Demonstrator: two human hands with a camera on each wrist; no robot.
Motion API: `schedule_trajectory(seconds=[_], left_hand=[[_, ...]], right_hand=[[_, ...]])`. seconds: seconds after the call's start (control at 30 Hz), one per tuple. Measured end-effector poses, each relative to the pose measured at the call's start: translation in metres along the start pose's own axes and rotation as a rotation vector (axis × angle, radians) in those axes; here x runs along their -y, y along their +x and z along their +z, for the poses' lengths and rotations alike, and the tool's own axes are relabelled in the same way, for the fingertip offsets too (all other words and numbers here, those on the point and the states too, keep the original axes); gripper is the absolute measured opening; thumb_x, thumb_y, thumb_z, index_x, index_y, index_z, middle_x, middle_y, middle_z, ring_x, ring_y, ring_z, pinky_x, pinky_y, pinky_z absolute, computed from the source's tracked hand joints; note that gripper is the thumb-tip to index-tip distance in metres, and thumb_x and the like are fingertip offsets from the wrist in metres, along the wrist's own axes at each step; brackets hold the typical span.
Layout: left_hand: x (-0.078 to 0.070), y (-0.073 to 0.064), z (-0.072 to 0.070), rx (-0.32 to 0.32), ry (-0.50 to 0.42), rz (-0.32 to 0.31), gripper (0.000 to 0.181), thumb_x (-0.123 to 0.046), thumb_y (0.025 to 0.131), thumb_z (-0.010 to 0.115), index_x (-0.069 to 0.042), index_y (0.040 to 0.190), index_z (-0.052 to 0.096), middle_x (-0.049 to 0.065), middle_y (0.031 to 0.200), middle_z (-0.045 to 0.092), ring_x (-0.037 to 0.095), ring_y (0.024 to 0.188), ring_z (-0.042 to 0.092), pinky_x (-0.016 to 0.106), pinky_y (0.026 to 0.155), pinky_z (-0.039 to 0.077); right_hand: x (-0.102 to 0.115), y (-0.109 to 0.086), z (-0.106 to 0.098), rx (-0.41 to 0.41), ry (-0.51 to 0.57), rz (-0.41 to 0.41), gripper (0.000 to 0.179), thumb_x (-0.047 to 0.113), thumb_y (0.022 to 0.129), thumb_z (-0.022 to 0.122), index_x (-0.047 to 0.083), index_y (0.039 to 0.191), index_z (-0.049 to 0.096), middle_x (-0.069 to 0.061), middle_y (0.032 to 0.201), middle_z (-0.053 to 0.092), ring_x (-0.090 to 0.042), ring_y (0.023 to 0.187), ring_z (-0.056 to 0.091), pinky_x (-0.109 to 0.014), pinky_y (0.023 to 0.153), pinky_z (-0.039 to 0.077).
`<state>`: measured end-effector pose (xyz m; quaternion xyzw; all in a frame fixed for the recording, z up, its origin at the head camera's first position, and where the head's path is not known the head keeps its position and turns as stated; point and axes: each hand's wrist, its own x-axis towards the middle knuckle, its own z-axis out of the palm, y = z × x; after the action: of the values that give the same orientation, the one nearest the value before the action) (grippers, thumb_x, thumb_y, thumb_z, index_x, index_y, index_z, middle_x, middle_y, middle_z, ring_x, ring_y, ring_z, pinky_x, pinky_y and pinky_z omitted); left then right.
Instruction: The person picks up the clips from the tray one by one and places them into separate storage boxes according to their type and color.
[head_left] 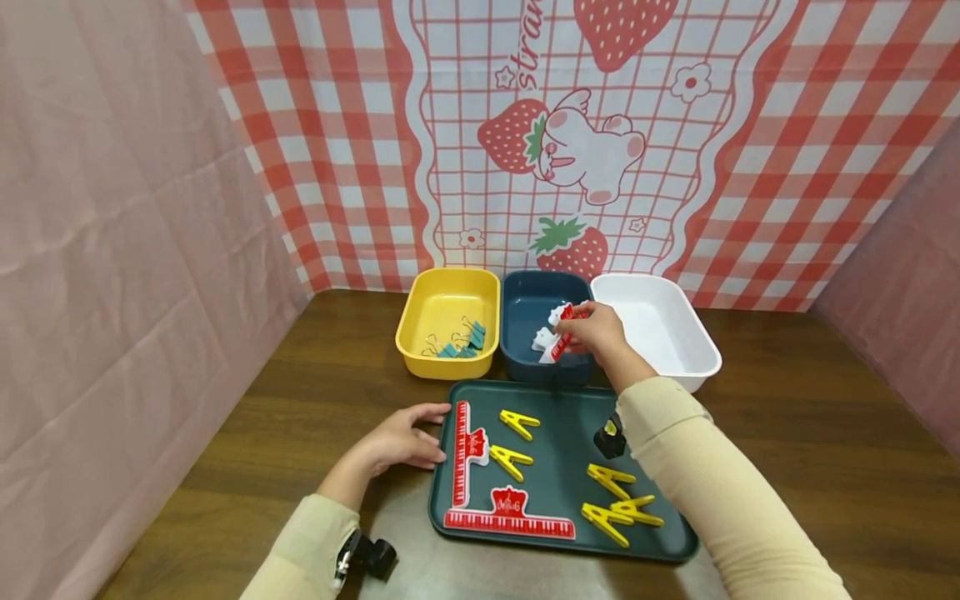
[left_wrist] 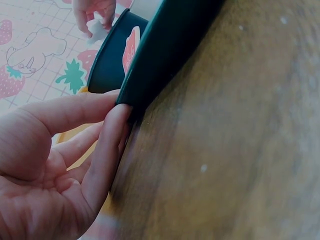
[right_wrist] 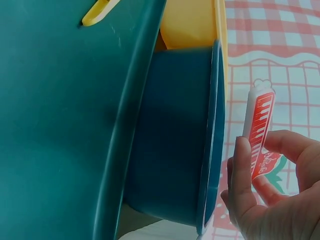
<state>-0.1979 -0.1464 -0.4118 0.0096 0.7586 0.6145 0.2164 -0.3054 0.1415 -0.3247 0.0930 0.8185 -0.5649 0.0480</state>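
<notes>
My right hand [head_left: 597, 332] is over the dark blue bin [head_left: 517, 287], pinching a red-and-white piano-key clip [right_wrist: 261, 120] between thumb and fingers. White scalloped shapes [head_left: 545, 340] show beside that clip; whether they belong to it or to another clip I cannot tell. With thumb and fingertips, my left hand [head_left: 401, 437] holds the left rim of the dark green tray [head_left: 558, 467]. Two more piano-key clips lie on this tray, one upright along the left side [head_left: 461, 454] and one along the front [head_left: 510, 523]. Several yellow clothespins [head_left: 519, 423] lie there too.
Behind the tray, a yellow bin [head_left: 408, 333] holding teal binder clips [head_left: 471, 337] stands left of the blue bin. On its right is a white bin [head_left: 667, 325], partly behind my right arm. A checked strawberry cloth [head_left: 352, 158] hangs behind the wooden table [head_left: 315, 400].
</notes>
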Motion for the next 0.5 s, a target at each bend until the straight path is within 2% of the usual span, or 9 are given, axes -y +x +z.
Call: schedule_trajectory(seconds=[0.17, 0.37, 0.5], left_hand=[[-0.001, 0.0, 0.0, 0.001, 0.004, -0.004, 0.066, 0.011, 0.077, 0.068, -0.005, 0.136, 0.044, 0.017, 0.127, 0.047, 0.022, 0.078, 0.064, 0.038, 0.068, 0.057], [0.0, 0.0, 0.0, 0.001, -0.009, -0.009, 0.066, 0.013, 0.077, 0.067, -0.004, 0.136, 0.044, 0.018, 0.127, 0.047, 0.022, 0.078, 0.064, 0.038, 0.068, 0.057], [0.0, 0.001, 0.0, 0.005, -0.01, -0.007, 0.066, 0.013, 0.077, 0.067, -0.004, 0.136, 0.044, 0.018, 0.128, 0.046, 0.022, 0.078, 0.064, 0.038, 0.068, 0.057]], right_hand=[[0.0, 0.002, 0.0, -0.001, 0.027, 0.004, 0.046, 0.007, 0.082, 0.067, -0.006, 0.12, 0.046, -0.02, 0.1, 0.052, -0.013, 0.052, 0.06, -0.038, 0.07, 0.055], [-0.001, 0.008, 0.004, -0.021, 0.028, 0.027, 0.05, 0.009, 0.082, 0.067, -0.005, 0.124, 0.044, -0.021, 0.107, 0.052, -0.017, 0.057, 0.063, -0.036, 0.067, 0.056], [-0.002, 0.011, 0.006, -0.025, 0.032, 0.033, 0.051, 0.009, 0.082, 0.067, -0.005, 0.125, 0.044, -0.022, 0.108, 0.052, -0.015, 0.054, 0.061, -0.035, 0.067, 0.056]])
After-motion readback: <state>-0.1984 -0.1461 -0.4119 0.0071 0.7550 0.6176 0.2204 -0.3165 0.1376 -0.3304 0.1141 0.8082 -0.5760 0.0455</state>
